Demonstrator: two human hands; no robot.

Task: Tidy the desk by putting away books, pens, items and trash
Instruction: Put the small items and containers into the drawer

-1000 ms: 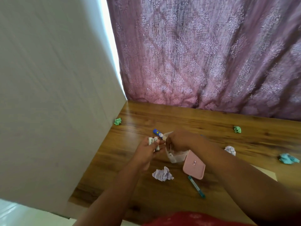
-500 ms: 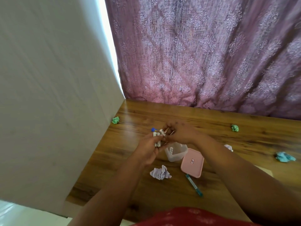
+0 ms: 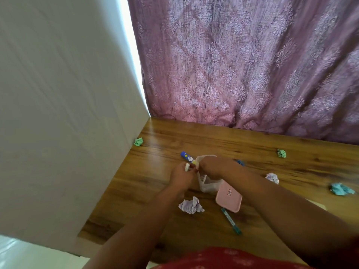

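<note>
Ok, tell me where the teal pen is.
The teal pen lies on the desk near its front edge, just below the pink lid and right of the purple paper wad.

Head cam, steep down, desk [image 3: 252, 152] close.

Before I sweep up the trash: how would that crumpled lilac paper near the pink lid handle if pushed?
The crumpled lilac paper looks thin and loosely wadded, so probably very light and squashy. Its irregular folds suggest it would skid or tumble rather than roll. The wooden desk looks glossy, so it may slide easily.
</note>
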